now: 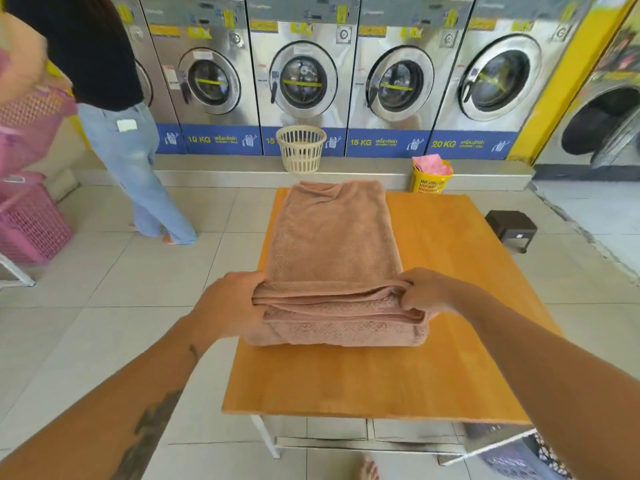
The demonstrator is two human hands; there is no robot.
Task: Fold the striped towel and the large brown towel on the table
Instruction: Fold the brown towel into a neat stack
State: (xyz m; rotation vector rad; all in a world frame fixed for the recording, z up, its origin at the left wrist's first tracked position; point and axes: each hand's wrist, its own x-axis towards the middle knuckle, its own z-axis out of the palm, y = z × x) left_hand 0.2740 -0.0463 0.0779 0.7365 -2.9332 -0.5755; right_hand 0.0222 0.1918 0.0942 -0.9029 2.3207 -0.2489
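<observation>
The large brown towel [332, 237] lies as a long strip on the wooden table [450, 271], reaching from the far edge toward me. Its near end is stacked in several folded layers. My left hand [228, 306] grips the left side of that folded stack. On the right side, my right hand [426, 289] pinches the upper layers. No striped towel shows in this view.
A person in a black top and jeans [135, 161] stands at the far left by pink baskets [31, 223]. A cream basket [301, 148], a yellow basket [431, 178] and washing machines [304, 77] line the back. A dark stool [510, 228] sits right of the table.
</observation>
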